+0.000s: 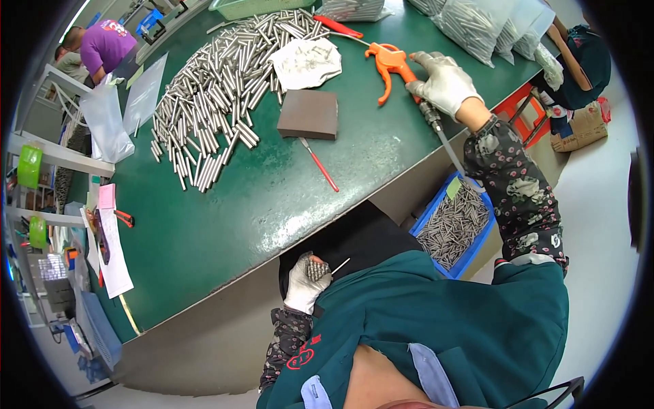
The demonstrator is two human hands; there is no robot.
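My left hand [305,283], in a whitish glove, is held low by my lap. It is closed round a bundle of short metal pins [318,270], seen end on, and a thin pale rod [341,265] sticks out beside it. Over the green table, my gloved right hand [447,83] reaches to an orange air blow gun [390,63]. One finger crosses the lower handle above the hose fitting [430,114]; the others are bent beside it. The gun's nozzle points to the far left.
A large heap of metal pins [214,92] covers the far left of the table [266,198]. Nearby are a white cloth [306,63], a brown block [308,114] and a red-handled tool [320,168]. Bagged pins [466,31] lie far right; a blue bin of pins [455,228] stands below.
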